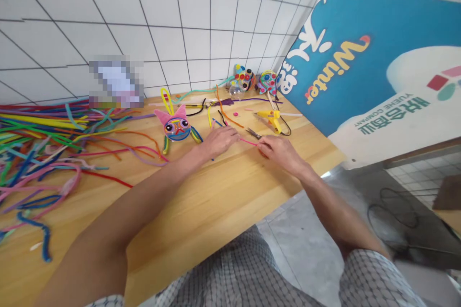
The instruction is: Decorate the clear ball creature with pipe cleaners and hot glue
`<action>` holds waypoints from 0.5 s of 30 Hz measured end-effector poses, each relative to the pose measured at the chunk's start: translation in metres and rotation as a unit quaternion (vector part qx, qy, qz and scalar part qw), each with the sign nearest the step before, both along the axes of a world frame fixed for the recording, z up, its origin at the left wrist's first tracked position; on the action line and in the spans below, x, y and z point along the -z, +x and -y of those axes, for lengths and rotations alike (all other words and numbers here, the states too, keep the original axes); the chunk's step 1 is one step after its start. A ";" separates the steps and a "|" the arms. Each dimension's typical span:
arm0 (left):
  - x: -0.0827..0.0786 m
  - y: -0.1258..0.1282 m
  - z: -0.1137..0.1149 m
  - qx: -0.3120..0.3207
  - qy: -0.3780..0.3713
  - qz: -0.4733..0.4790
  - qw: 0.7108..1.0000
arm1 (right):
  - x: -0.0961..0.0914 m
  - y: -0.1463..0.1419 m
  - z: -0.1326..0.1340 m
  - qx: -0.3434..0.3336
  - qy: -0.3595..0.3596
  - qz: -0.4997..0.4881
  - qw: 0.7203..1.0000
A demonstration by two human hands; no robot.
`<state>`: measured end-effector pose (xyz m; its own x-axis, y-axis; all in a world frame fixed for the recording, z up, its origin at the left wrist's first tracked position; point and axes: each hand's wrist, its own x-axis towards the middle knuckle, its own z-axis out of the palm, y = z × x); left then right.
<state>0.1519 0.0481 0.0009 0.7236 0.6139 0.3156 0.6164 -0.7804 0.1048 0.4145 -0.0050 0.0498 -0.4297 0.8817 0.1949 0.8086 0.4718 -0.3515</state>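
Observation:
Both of my hands rest on a wooden table (201,211). My left hand (220,140) pinches one end of a thin pink pipe cleaner (248,142). My right hand (280,150) is closed on the other end of it, just beside a small pair of scissors (254,133) that lies on the wood. A pink and blue cat-face craft (176,127) with yellow ears lies a little left of my left hand.
A big heap of coloured pipe cleaners (39,148) covers the table's left side. A yellow glue gun (271,117) lies behind the scissors. Two round decorated crafts (256,79) stand at the back by the tiled wall. A blue printed board (374,72) leans on the right.

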 end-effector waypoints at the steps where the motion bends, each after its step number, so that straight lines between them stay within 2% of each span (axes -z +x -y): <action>1: 0.002 -0.004 -0.006 0.005 0.005 0.007 1.000 | -0.005 0.008 0.004 0.000 -0.007 -0.001 1.000; 4: 0.009 -0.008 -0.018 0.009 0.008 0.030 0.999 | -0.017 0.031 0.019 0.011 -0.008 0.000 1.000; 7: 0.018 -0.001 -0.024 -0.006 -0.002 0.041 0.999 | -0.025 0.049 0.036 0.030 -0.005 0.010 0.999; 11: 0.028 0.006 -0.032 -0.039 -0.033 0.079 0.996 | -0.027 0.065 0.058 0.075 -0.025 0.016 0.997; 15: 0.036 -0.002 -0.044 -0.051 -0.044 0.113 0.991 | -0.023 0.077 0.075 0.130 -0.041 -0.010 0.991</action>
<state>0.1497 0.0921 -0.0355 0.5736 0.7122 0.4048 0.6444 -0.6974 0.3138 0.4912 -0.0799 0.0732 -0.1818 0.9754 0.1245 0.8916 0.2169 -0.3976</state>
